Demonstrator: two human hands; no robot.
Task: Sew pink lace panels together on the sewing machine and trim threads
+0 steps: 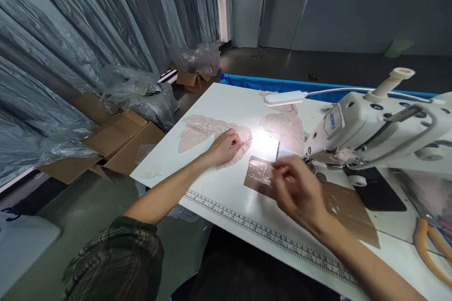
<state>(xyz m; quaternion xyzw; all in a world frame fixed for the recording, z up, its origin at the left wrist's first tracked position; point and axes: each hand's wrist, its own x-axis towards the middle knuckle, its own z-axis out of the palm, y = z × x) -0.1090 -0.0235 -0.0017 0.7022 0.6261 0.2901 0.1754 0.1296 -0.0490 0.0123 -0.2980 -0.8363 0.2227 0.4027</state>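
On the white sewing machine [356, 122], I can read the word JUKI on its label [332, 121]. Along the near edge of the white table [169, 164] runs a printed ruler [247, 225], where the number 10 is readable; its farther end is covered by the right forearm. At lower left, a white object [28, 249] carries a blue mark similar to a 3, but I am not certain of it. The left hand [223, 146] rests on pale pink lace [208, 124], which lies on the table left of the machine. Its fingers are curled narrow, yet I cannot tell whether they pinch the cloth. The right hand [300, 188] is blurred above a brown sheet [259, 171] and partly covers it; its fingers are bent, and whether something is between them I cannot tell. Under the small lamp [284, 98], strong glare hides the edge of a second lace piece [284, 129]. At the right, a tool with orange handles [421, 240] is cut off.
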